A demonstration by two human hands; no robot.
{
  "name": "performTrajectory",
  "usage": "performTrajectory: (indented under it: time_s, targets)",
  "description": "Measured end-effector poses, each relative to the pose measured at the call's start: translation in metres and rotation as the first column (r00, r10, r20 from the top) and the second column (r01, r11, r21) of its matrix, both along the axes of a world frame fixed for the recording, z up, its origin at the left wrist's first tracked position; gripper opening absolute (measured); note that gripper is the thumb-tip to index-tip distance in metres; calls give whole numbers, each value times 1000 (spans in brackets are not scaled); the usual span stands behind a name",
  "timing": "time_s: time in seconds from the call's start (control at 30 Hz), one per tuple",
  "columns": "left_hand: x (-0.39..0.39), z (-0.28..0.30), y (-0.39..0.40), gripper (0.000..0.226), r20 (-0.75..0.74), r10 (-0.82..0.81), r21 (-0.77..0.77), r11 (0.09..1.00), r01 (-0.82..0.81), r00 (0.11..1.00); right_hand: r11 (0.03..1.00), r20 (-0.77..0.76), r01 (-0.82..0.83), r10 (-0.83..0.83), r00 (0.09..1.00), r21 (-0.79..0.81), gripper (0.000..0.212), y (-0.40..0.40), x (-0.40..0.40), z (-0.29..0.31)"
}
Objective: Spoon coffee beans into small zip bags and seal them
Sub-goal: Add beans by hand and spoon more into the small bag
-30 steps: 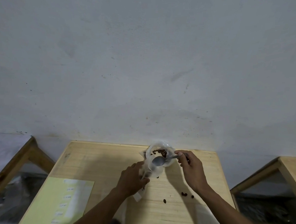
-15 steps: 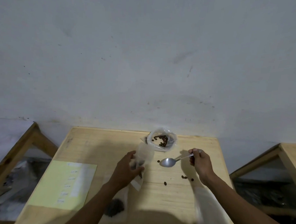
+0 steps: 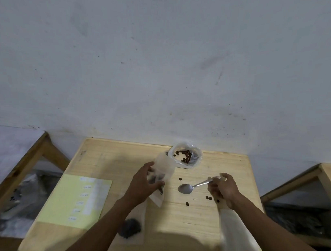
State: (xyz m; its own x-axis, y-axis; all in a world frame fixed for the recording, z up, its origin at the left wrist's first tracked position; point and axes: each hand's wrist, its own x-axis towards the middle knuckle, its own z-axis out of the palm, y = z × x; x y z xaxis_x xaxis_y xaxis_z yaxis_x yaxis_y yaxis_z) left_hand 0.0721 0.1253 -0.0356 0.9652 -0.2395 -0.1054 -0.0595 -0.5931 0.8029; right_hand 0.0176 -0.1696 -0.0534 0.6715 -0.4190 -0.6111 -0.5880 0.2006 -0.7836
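- While our left hand (image 3: 143, 182) curls its fingers (image 3: 157, 185) round a small zip bag (image 3: 162, 169) with beans at its bottom, we hold it upright above the surface (image 3: 107, 161).
- Our right hand (image 3: 223, 187) pinches the handle of a spoon (image 3: 186, 188), its empty bowl just over the wood.
- Behind both sits an open bag of coffee beans (image 3: 185, 156).
- Loose beans (image 3: 207, 197) lie near the spoon; a yellow sheet (image 3: 68, 199) lies to the left.
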Motion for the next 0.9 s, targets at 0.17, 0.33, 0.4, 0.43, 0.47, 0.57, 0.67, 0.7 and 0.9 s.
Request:
performTrajectory:
  time_s: [0.17, 0.33, 0.4, 0.43, 0.47, 0.57, 0.67, 0.7, 0.9]
  targets:
    - [5, 7, -8, 77, 2, -4, -29, 1000, 4, 1000, 967, 22, -128, 136, 990, -218, 49, 5, 6, 12]
    - [9, 14, -21, 79, 34, -26, -33, 999, 28, 999, 856, 245, -478, 516, 821, -200, 46, 48, 15, 65]
    - [12, 18, -28, 82, 34, -54, -34, 998, 56, 998, 811, 279, -526, 583, 763, -256, 43, 63, 20, 75]
    - [13, 20, -30, 82, 32, -70, -40, 997, 71, 997, 814, 294, -508, 578, 762, -282, 37, 68, 23, 78]
    - [14, 22, -31, 79, 28, -79, -52, 995, 81, 996, 826, 307, -475, 557, 772, -303, 29, 71, 26, 78]
    - [15, 26, -27, 57, 40, -59, -68, 996, 62, 997, 859, 318, -376, 485, 815, -348, 6, 67, 33, 75]
    - [14, 27, -21, 26, 110, -11, -28, 999, 14, 994, 840, 292, -388, 507, 811, -379, 12, 59, 36, 76]
    - [14, 29, -20, 20, 114, -1, -25, 1000, 4, 993, 825, 284, -404, 528, 800, -395, 14, 58, 36, 78]
    - [17, 39, -21, 20, 65, -13, -144, 989, 22, 998, 683, 210, -438, 649, 731, -584, 20, 53, 38, 87]
